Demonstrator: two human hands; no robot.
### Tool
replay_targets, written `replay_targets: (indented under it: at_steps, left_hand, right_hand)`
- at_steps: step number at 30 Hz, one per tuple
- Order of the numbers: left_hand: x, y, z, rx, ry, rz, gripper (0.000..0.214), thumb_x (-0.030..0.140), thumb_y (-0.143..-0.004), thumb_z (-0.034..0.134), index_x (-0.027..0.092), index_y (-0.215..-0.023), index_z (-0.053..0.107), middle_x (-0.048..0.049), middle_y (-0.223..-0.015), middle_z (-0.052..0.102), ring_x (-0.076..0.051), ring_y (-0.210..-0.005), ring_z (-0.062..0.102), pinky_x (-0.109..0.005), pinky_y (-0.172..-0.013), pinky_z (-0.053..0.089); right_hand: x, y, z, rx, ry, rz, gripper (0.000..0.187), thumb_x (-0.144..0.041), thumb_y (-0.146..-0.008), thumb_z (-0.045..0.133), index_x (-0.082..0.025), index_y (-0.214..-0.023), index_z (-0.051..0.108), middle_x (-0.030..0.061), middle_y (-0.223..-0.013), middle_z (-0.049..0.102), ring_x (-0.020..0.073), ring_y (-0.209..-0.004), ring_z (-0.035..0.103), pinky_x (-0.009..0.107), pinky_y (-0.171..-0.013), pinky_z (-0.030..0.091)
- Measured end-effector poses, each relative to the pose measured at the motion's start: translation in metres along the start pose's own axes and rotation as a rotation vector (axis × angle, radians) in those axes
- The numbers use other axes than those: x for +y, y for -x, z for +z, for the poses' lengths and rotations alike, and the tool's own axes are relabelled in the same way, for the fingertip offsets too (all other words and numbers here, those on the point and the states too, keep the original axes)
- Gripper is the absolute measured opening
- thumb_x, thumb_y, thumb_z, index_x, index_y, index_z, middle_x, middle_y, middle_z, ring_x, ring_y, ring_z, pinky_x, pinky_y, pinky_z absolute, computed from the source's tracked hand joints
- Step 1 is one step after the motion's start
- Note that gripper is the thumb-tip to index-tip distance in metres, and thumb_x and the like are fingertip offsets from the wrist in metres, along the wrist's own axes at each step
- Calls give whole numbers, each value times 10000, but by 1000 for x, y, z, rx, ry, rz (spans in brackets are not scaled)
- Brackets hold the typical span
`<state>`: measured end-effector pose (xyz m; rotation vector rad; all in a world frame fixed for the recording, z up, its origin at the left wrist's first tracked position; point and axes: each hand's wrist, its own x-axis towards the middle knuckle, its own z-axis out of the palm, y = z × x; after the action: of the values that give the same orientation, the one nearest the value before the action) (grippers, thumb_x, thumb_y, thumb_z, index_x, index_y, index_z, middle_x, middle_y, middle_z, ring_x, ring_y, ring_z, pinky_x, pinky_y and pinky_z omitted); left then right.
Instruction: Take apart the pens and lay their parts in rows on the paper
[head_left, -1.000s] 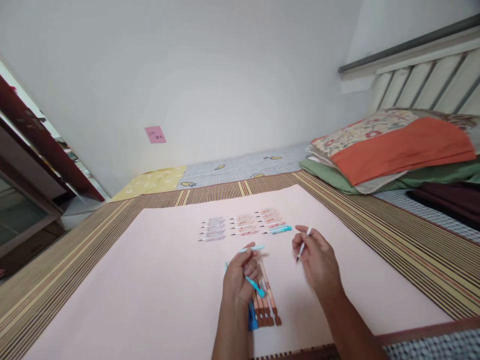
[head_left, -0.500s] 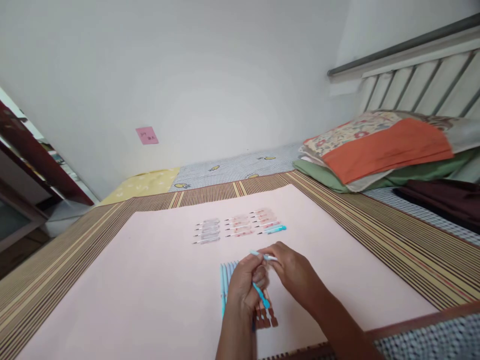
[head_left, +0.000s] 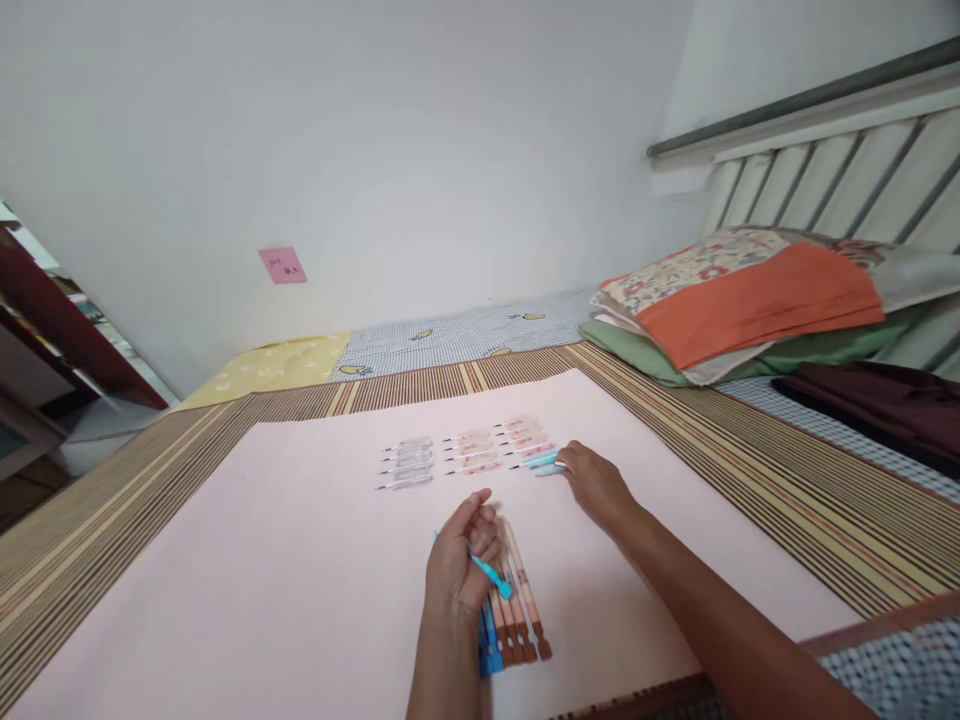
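Observation:
My left hand is above the near part of the pink sheet, fingers curled round a turquoise pen piece whose wider end sticks out below. Under and beside it lie several pen pieces with brown ends and blue ends, partly hidden by the hand. My right hand reaches farther out, its fingertips closed on a pale blue pen piece low over the sheet. Just beyond it lies a turquoise pen piece, at the near end of the right column of slim pen parts.
Two more columns, of clear parts and of pinkish parts, stand to the left. The pink sheet lies on a striped mat. Folded cushions rest at the right, below a radiator.
My right hand has moved away from my left, forward and right to the right column, carrying the pale blue piece. The left hand has shifted slightly left and keeps the turquoise piece.

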<state>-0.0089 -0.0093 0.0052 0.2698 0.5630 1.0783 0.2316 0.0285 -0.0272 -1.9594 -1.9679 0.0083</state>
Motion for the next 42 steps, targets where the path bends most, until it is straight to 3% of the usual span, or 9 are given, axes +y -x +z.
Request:
replay_targets:
  at_steps: [17,31,35,39,42]
  left_hand:
    - [-2,2,4,51,16,-2,99,125,-775,755,89,-810,670,29,-640,546,-8,-402,225,-155,-358,216]
    - [-2,0,2,59,-32,26,142,162,-769,779,100,-837,671,27,-653,551,-3,-405,244,-158,-377,200]
    - [-1,0,-1,48,5,32,145,139,-757,782,95,-842,672,27,-653,559,-4,-404,258,-160,-373,210]
    - [0,-1,-2,43,10,21,138,147,-778,764,82,-869,683,24,-654,569,-5,-394,244,-162,-365,201]
    - [1,-1,0,56,6,-3,133,161,-795,750,92,-888,685,34,-645,561,-10,-386,230,-167,-359,187]
  right_hand:
    - [-4,-7,2,-9,39,-62,223,-108,-974,475,-192,-993,680,59,-1055,651,172,-899,612,271,-703,368]
    - [-7,-5,2,10,39,-70,221,-113,-973,460,-201,-997,661,72,-1070,663,176,-868,623,281,-682,371]
    - [-3,-3,-7,142,-148,-23,160,-269,-982,480,-217,-975,631,68,-1046,664,193,-862,618,292,-705,394]
    - [0,-3,-21,236,-568,148,421,-514,-993,376,-228,-779,599,40,-729,628,194,-684,565,317,-662,413]
    - [0,-2,-22,252,-945,306,550,-687,-899,441,-208,-701,626,18,-596,562,175,-595,524,304,-574,401]
